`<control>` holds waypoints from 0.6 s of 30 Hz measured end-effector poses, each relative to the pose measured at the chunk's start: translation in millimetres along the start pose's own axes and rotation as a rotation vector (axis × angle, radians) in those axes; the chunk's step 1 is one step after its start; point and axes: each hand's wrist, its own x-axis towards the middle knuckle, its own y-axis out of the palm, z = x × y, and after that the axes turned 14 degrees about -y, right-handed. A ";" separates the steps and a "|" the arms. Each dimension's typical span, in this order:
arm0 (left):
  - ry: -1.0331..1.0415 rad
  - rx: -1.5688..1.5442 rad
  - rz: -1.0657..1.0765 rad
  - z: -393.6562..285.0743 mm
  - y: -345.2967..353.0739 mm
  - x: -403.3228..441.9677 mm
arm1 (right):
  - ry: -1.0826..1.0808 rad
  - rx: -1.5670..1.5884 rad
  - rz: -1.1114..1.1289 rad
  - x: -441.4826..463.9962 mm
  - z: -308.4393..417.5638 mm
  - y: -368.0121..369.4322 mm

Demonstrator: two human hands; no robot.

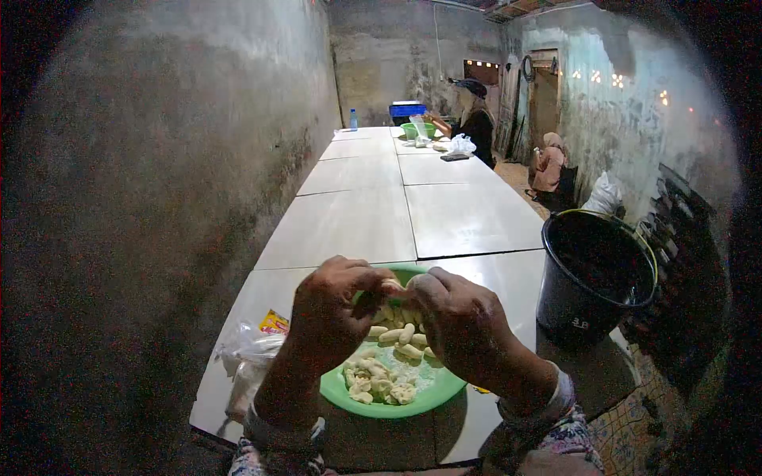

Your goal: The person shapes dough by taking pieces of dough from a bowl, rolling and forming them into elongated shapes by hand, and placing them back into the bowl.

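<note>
My left hand (337, 305) and my right hand (456, 309) meet above a green basin (381, 409), fingers pinched together. Between their fingertips is a small piece of pale dough (393, 288), mostly covered by the fingers. Inside the basin, several finger-shaped dough pieces (407, 333) lie towards the back, partly hidden by my hands. Nearer the front is a heap of irregular dough lumps (373, 379), with white powder around it.
A long white table (349, 226) runs ahead beside a grey wall. Plastic bags (258, 346) with a yellow packet (274, 322) lie left; a black bucket (583, 289) stands right. Farther off are a green basin (418, 131), a bottle (353, 120) and two people (478, 123) (548, 165).
</note>
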 end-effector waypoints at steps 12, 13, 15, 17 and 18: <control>-0.184 0.195 0.468 24.7 -40.2 -3.1 | 0.068 0.186 0.088 -0.8 -18.1 -11.5; -0.159 0.260 0.542 27.3 -34.6 -1.8 | 0.048 0.165 0.147 1.6 -16.6 -13.7; -0.070 0.251 0.587 32.2 -28.2 -2.5 | 0.031 0.184 0.206 2.4 -17.2 -16.4; -0.033 0.228 0.510 29.3 -26.4 -5.8 | 0.058 0.214 0.190 -1.8 -22.3 -8.8; 0.008 0.205 0.437 25.1 -26.3 -6.5 | 0.090 0.243 0.172 -2.9 -23.5 -6.1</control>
